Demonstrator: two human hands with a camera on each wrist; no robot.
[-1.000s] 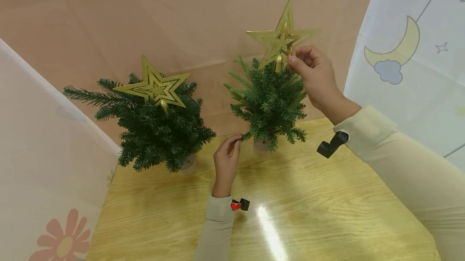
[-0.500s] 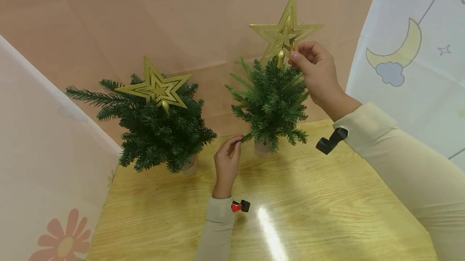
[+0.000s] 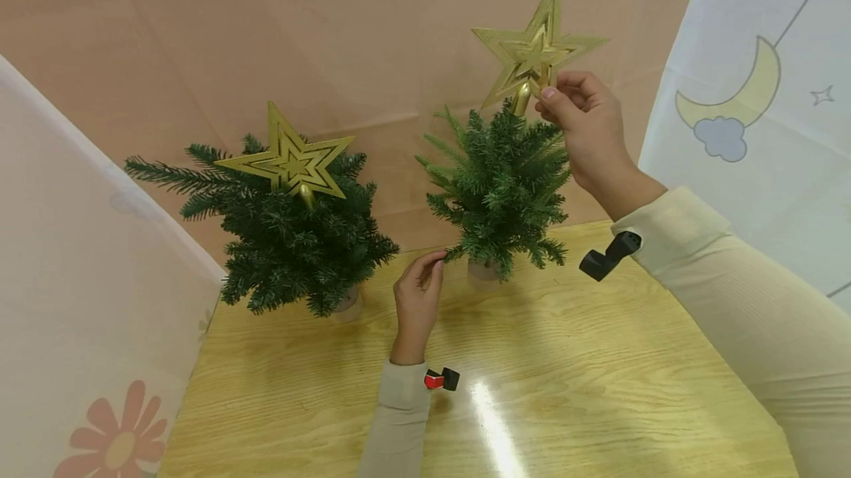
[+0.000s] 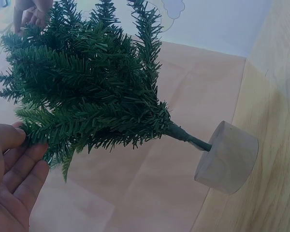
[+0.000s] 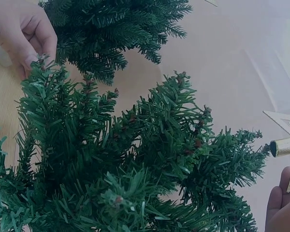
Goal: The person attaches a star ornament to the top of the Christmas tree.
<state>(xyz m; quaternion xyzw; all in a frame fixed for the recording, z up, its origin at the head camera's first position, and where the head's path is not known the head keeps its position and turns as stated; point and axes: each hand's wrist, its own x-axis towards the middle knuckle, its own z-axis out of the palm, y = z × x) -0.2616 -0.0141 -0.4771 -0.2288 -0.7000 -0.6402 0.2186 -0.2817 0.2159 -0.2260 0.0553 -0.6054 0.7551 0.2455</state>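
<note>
My right hand [image 3: 592, 131] pinches a gold star tree topper [image 3: 532, 57] by a lower point, above the small Christmas tree [image 3: 501, 190] on the right. The topper's tube opening sits right at the tip of the top branch in the right wrist view, where the gold tube [image 5: 282, 146] shows side-on. Low on the same tree, my left hand [image 3: 417, 297] pinches the end of a branch between thumb and fingers; the left wrist view shows that branch [image 4: 63, 126] close up. A round pale base [image 4: 229, 157] carries the tree's stem.
A second small Christmas tree [image 3: 292, 249] stands to the left, with another gold star topper [image 3: 292, 162] on it, leaning back. Both trees stand at the back of a wooden table [image 3: 565, 374], before a peach cloth backdrop [image 3: 372, 35]. Pale printed cloths flank the sides.
My right hand has moved up and slightly right with the star topper, its tube rising from among the needles to the branch tip. My left hand keeps its pinch on the low branch.
</note>
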